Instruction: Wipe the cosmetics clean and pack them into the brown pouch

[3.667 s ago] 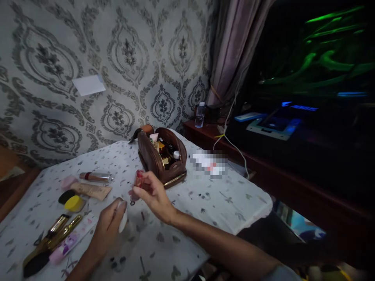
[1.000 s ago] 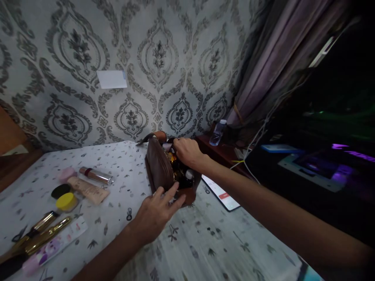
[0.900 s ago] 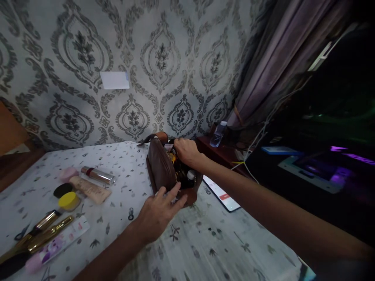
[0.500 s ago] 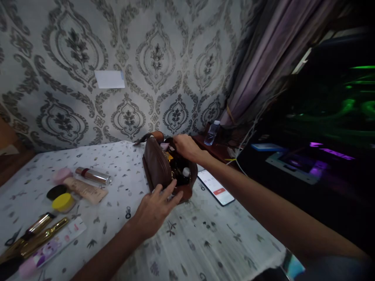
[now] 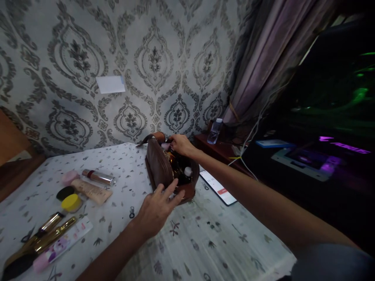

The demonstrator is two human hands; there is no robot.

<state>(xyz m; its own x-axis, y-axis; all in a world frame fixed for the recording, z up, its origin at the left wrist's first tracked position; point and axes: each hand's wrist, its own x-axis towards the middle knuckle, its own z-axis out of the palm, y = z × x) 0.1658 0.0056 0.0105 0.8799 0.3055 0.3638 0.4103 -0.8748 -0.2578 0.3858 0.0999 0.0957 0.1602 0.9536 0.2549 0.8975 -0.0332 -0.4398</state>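
- Lower left of the frame: 2 shiny gold sticks [image 5: 55, 234] lie next to a pink and white tube [image 5: 66, 244]
- Just above them: a yellow round pot [image 5: 71, 203], a tan tube [image 5: 91, 191] and a see-through tube with a red band [image 5: 99, 177]
- Middle, a bit low: the left hand [image 5: 154, 214] has its fingers spread, not gripping, with the tips at the near edge of the bag
- Middle: the brown bag [image 5: 159, 166] stands unzipped on the cloth [image 5: 222, 238], a white cap [image 5: 188, 171] showing inside
- Top of the bag: the right hand [image 5: 181, 145] has bent fingers by something pink, but I can't tell if it grips it
- Right of middle: a lit phone [image 5: 215, 185] lies flat, with a clear bottle [image 5: 215, 132] above it
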